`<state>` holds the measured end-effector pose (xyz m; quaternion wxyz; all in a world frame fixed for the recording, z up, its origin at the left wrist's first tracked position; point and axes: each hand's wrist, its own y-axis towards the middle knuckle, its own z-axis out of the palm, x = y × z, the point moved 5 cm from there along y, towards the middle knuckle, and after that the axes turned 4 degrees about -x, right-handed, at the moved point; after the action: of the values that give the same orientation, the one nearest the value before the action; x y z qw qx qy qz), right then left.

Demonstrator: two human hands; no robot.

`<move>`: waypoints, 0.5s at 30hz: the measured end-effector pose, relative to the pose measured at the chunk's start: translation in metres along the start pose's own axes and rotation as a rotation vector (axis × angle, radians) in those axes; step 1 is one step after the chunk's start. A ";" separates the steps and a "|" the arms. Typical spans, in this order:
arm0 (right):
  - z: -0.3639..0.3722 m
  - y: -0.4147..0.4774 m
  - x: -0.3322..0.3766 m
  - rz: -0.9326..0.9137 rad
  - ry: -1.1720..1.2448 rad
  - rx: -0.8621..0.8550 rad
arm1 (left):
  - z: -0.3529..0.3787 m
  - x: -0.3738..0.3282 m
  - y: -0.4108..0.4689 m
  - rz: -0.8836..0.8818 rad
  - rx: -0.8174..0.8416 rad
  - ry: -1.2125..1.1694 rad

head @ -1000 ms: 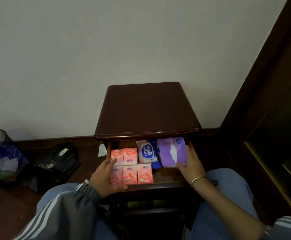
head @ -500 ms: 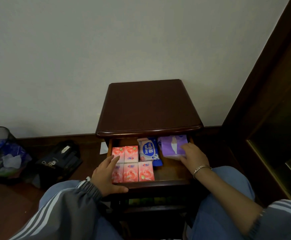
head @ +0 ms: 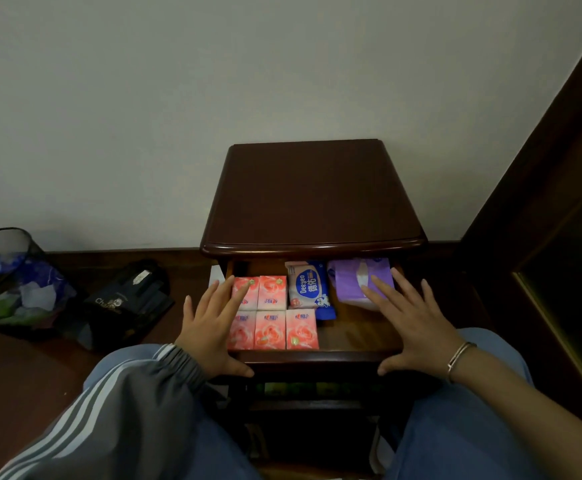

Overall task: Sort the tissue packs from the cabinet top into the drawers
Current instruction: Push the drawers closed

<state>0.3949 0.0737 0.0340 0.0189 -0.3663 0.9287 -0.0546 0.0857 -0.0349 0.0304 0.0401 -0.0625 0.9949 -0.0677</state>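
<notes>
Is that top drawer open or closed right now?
Open. The drawer is pulled out from under the cabinet top, so the pink packs and the purple pack inside it show.

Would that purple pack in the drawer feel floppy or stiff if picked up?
Probably soft: the purple pack looks wrinkled with rounded edges, so it may squash. Tissue peeks from its slot, so it is likely light. Lying flat, it should not roll.
</notes>
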 end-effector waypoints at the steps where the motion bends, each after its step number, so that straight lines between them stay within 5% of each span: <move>1: -0.002 0.003 0.001 0.004 -0.020 -0.011 | 0.000 0.002 0.000 -0.004 -0.017 0.003; 15: -0.026 0.089 -0.045 0.113 -0.009 -0.121 | -0.015 0.026 0.087 -0.088 -0.200 -0.165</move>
<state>0.3654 0.1712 0.0494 0.0041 -0.3139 0.9494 0.0046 0.0482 0.0488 0.0309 0.1123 -0.1153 0.9863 0.0357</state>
